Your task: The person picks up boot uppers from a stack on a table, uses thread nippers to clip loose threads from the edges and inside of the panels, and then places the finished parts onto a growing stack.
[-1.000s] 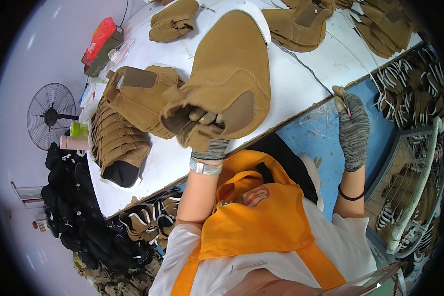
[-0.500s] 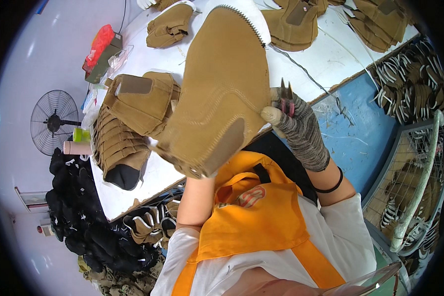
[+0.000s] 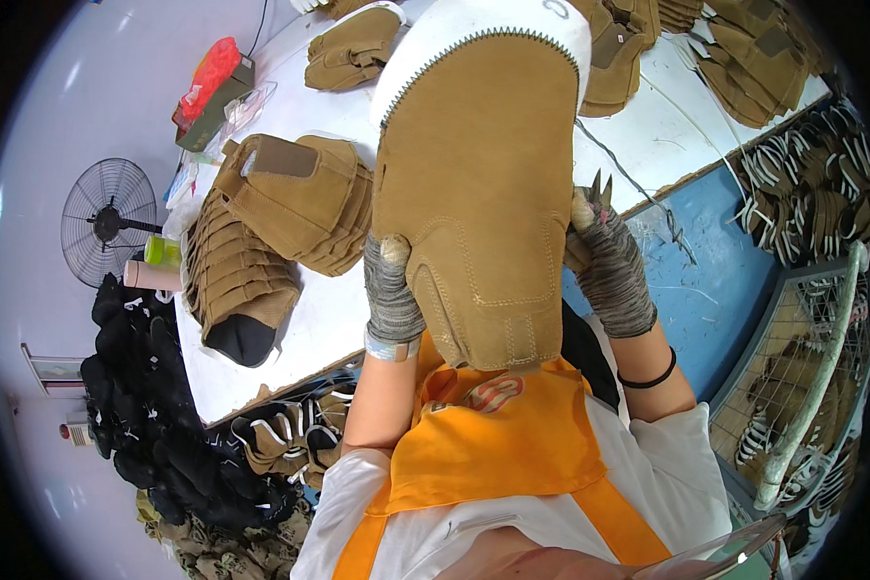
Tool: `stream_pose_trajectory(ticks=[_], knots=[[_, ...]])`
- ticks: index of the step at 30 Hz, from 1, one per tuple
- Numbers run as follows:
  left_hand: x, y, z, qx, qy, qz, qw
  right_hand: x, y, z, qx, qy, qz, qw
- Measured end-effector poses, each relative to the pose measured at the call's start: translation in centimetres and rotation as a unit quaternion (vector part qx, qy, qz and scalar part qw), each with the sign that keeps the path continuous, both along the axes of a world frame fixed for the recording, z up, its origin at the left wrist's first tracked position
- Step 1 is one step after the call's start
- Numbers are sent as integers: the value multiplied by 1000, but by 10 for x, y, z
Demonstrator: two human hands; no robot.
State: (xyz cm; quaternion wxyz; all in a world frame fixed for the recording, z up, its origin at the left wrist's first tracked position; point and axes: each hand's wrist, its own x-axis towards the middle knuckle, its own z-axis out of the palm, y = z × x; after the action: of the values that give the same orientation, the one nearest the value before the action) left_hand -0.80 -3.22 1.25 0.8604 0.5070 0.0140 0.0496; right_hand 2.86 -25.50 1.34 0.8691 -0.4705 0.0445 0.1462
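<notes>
A brown suede-like shoe upper [image 3: 483, 193] is held up before me, its white toe piece [image 3: 435, 60] at the far end, joined by dark zigzag stitching. My left hand [image 3: 393, 290], in a grey knit glove with bare fingertips, is closed on its left side, thumb on top. On the opposite edge my right hand [image 3: 611, 266], gloved alike, grips the upper too. A pair of small thread snips [image 3: 601, 187] juts out from that same right hand, points upward. Most fingers of both hands are hidden beneath the upper.
Stacked brown uppers [image 3: 246, 280] lie on the white table [image 3: 329, 314] at left, more at the far side. A fan [image 3: 108, 222], a pink cup [image 3: 152, 275] and a black heap [image 3: 179, 425] are leftward. A wire cart [image 3: 793, 377] stands at right.
The upper has turned to point straight away from me and now shows its heel end and more of the white toe. My left hand has come into sight at its left edge.
</notes>
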Motion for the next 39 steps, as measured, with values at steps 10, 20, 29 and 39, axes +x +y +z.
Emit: stream_pose_trajectory(ticks=[10, 20, 29, 39], knots=[[3, -4, 4, -127, 21, -31, 991, 3, 0, 4, 39, -15, -10, 999], [-1, 8, 20, -83, -35, -27, 996, 11, 9, 1, 12, -48, 24, 998], [-22, 34, 23, -32, -70, 17, 997, 14, 34, 17, -21, -157, 69, 985], [-56, 54, 24, 56, -78, 60, 994, -5, 83, 19, 23, -5, 20, 1000]])
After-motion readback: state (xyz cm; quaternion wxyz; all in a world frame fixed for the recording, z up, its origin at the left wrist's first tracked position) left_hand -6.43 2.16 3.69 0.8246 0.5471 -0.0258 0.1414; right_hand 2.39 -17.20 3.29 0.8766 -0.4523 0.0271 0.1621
